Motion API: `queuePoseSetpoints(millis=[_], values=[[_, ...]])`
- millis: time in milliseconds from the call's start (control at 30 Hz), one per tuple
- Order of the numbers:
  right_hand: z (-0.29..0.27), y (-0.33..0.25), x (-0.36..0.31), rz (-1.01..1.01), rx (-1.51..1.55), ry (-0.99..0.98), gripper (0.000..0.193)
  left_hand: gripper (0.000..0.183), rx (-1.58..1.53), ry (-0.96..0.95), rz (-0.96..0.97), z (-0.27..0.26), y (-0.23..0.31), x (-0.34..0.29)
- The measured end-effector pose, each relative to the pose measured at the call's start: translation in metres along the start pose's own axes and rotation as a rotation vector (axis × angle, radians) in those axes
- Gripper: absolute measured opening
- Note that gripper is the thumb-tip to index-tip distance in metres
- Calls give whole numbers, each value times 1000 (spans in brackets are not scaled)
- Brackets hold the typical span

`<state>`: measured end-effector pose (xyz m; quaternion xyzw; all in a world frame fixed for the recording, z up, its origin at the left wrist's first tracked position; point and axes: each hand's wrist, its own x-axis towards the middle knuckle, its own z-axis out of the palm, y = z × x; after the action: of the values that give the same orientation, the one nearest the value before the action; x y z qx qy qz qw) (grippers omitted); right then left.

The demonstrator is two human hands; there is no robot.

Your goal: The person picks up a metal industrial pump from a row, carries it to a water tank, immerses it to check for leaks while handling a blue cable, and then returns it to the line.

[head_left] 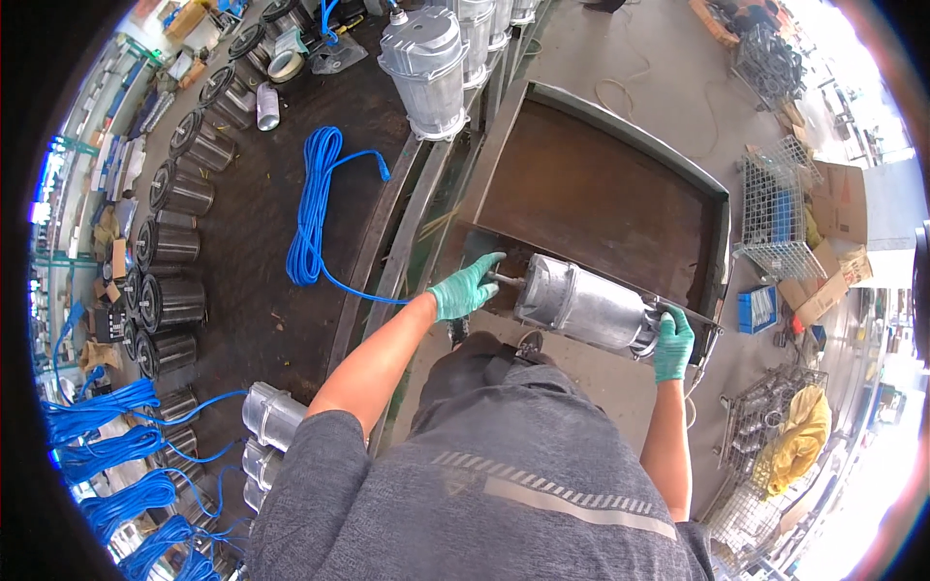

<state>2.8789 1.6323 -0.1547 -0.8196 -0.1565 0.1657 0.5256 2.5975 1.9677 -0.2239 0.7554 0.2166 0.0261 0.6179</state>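
Observation:
Both of my hands wear green gloves and are at a silver metal motor [591,305], which lies on its side across the near edge of a brown metal tray. My left hand [466,289] is at its left end, around a thin rod that sticks out there; one finger stretches past it. My right hand [673,346] grips the finned right end, fingers curled over the rim. A coiled blue cable [312,208] lies on the dark bench to the left. One strand runs toward my left wrist, and where it ends is hidden.
The tray [719,242] has raised walls. Upright silver motors [423,73] stand on a rail beyond it. Dark cylinders [182,189] line the bench's left side. More motors [271,414] with blue cable coils sit at lower left. Wire baskets [775,208] and a blue bin [758,310] are at right.

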Motion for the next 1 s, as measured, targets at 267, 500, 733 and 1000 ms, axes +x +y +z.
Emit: queuePoseSetpoints(millis=[267,500,733,1000], values=[[3,1,0,-29,-55,-8,23,51,-212,-53,-23,5,-7,4],[9,-35,-15,145,54,19,25,53,-39,-4,99,-3,10,1],[2,-42,-12,24,-157,45,20,50,-244,-57,-201,9,7,15],[0,-29,-15,40,-81,26,23,52,218,-38,-51,5,-4,19]])
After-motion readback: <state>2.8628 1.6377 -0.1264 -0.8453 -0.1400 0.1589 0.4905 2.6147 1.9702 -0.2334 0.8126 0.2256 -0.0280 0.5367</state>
